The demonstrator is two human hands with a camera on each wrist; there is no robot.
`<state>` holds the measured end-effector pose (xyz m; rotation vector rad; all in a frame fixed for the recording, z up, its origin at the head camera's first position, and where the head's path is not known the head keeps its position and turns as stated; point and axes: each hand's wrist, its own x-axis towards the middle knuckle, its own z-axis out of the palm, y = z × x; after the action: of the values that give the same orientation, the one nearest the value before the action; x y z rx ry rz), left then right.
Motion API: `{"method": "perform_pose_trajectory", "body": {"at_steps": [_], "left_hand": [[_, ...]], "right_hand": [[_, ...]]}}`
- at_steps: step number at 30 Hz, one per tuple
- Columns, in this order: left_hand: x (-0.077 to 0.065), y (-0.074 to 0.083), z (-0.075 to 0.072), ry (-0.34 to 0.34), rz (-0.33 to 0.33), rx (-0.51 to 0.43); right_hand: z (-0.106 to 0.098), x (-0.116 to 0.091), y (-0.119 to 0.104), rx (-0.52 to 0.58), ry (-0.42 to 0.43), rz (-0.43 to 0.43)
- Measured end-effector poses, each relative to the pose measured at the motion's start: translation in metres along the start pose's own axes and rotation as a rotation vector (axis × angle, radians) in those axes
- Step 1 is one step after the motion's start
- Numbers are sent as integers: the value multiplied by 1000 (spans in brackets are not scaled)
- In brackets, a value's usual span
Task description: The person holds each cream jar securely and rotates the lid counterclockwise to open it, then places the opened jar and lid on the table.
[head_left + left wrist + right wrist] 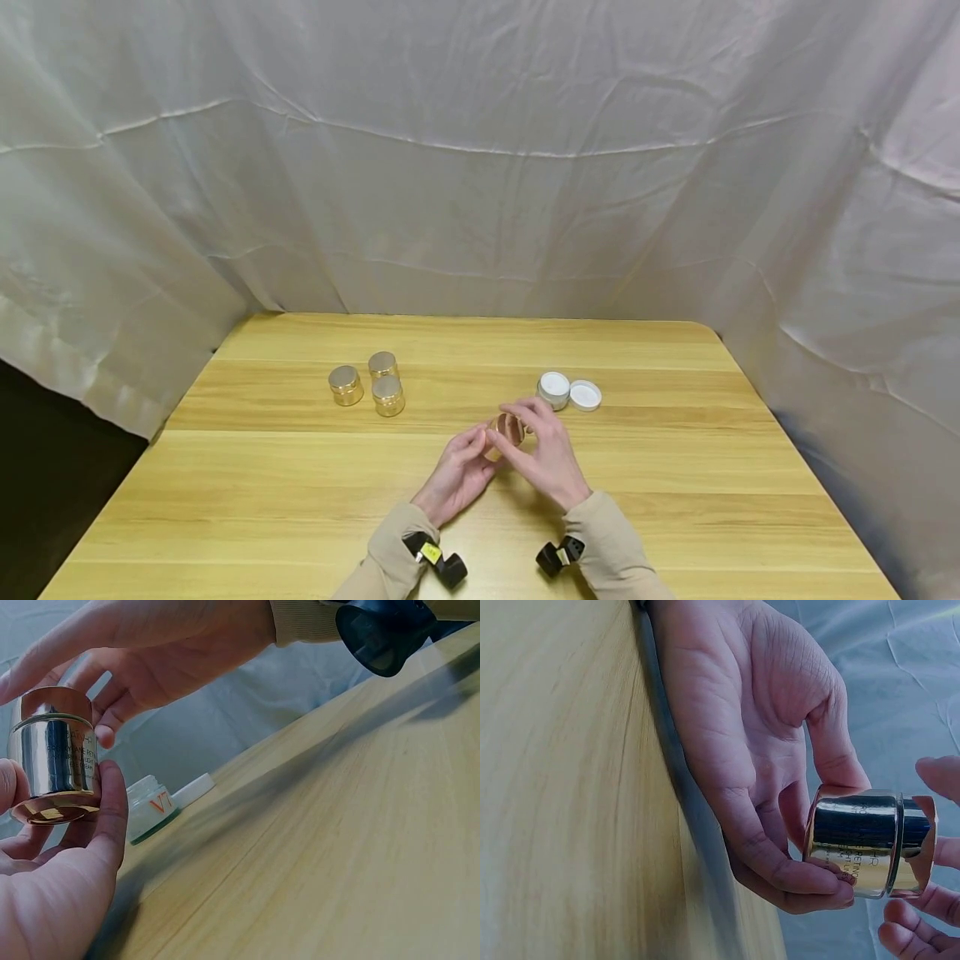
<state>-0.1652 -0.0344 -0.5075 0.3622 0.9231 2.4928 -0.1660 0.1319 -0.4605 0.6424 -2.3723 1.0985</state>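
My left hand (459, 479) grips the lower part of a shiny gold cosmetic jar (56, 757), thumb on one side and fingers on the other. The jar's gold lid (915, 847) is on it, and small dark print runs over the body. Around the lid, my right hand (546, 454) spreads its thumb and fingers. A gap shows between one right fingertip and the lid in the right wrist view; whether other fingers touch it I cannot tell. Both hands are above the table.
Three similar gold jars (388, 396) stand together at the left on the wooden table (300, 500). Beyond my right hand are an uncapped white-topped jar (553, 387) and, beside it, a white lid (586, 395). Grey curtain (480, 208) hangs behind the table.
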Motion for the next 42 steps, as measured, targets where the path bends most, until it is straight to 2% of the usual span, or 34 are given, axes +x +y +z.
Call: {"method": "perform_pose_trajectory", "body": {"at_steps": [8, 17, 27, 37, 42], "left_hand": [[-1, 1, 2, 46, -13, -4], [0, 1, 0, -11, 3, 7], [0, 2, 3, 23, -5, 12], [0, 0, 0, 25, -10, -5], [0, 0, 1, 25, -13, 1]], "right_hand": [[0, 1, -1, 38, -20, -77], [1, 0, -1, -16, 7, -9], [-1, 0, -3, 15, -38, -63], [-1, -1, -5, -27, -53, 38], [0, -1, -5, -20, -38, -11]]}}
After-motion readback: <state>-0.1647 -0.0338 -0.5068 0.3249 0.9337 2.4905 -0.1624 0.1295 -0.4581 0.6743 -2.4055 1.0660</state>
